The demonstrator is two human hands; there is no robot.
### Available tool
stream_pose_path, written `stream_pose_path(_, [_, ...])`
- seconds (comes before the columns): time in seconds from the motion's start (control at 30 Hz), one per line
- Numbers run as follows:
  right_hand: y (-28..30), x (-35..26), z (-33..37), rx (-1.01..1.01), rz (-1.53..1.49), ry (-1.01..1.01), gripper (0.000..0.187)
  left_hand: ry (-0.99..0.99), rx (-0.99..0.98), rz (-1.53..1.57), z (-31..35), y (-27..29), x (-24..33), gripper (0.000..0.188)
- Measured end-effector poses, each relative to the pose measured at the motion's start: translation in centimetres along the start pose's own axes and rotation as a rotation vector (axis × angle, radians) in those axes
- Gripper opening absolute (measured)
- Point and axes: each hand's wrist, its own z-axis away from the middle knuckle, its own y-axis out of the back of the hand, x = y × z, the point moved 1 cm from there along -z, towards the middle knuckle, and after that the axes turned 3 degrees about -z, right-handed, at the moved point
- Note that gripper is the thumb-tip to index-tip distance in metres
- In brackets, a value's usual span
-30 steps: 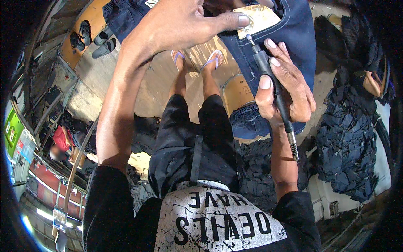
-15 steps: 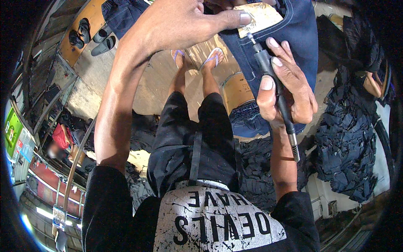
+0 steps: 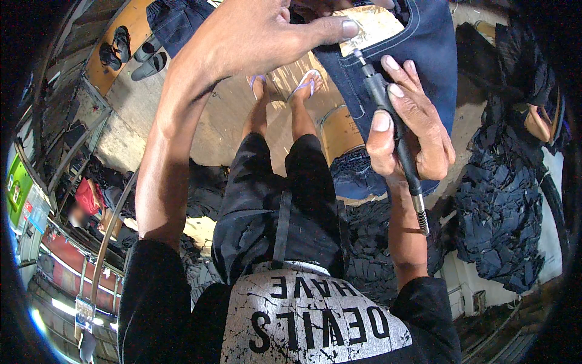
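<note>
Dark blue denim jeans [image 3: 433,67] hang at the upper right, with pale stitching along a pocket-like edge. Against that denim lies a stiff, pale, worn board [image 3: 377,25]. My left hand [image 3: 260,36] is closed on the board, its thumb pressing the face; the other fingers are partly cut off by the top edge. My right hand [image 3: 418,124] grips a black rotary tool handpiece [image 3: 380,91] like a pen. Its small rounded grey tip points at the board's lower corner; whether they touch I cannot tell. A metal spring collar ends the handpiece near my right forearm.
Heaps of dark fabric [image 3: 500,200] lie to the right, and more surround my legs. A round brown drum [image 3: 341,130] stands beyond my right knee. Black sandals [image 3: 148,65] rest at the upper left. Another person's hand [image 3: 538,123] shows at the far right.
My right hand and the handpiece have shifted slightly left. The board and my left thumb have moved a little left too; both grips are unchanged.
</note>
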Motion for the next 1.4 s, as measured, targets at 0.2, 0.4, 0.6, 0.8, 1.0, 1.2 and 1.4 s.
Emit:
stream_pose_path(0.2, [0.3, -0.1, 0.1, -0.039, -0.015, -0.008, 0.021, -0.065, -0.001, -0.048, -0.4, -0.1, -0.5, 0.037])
stream_pose_path(0.4, [3.2, 1.4, -1.7, -0.007, 0.008, -0.052, 0.028, 0.02, 0.137, -0.02, 0.0, -1.2, 0.2, 0.028])
stream_pose_path(0.6, [3.4, 2.2, -2.1, -0.127, -0.037, -0.031, 0.023, 0.322, 0.25, 0.001, 0.2, -3.4, 3.5, 0.026])
stream_pose_path(0.8, [3.2, 2.6, -1.9, -0.077, -0.092, -0.074, 0.022, 0.336, 0.247, 0.021, -0.2, -3.5, 2.3, 0.042])
stream_pose_path(1.0, [2.6, 3.0, -1.8, -0.027, -0.139, -0.033, 0.022, 0.423, 0.176, 0.162, -0.4, -2.5, 1.9, 0.045])
stream_pose_path(1.2, [2.5, 3.0, -1.9, -0.048, -0.074, -0.012, 0.021, 0.452, 0.199, 0.074, -0.2, -3.1, 2.8, 0.044])
stream_pose_path(1.4, [2.4, 3.0, -1.8, -0.051, -0.063, -0.009, 0.021, 0.465, 0.209, 0.134, -0.3, -3.2, 2.5, 0.043])
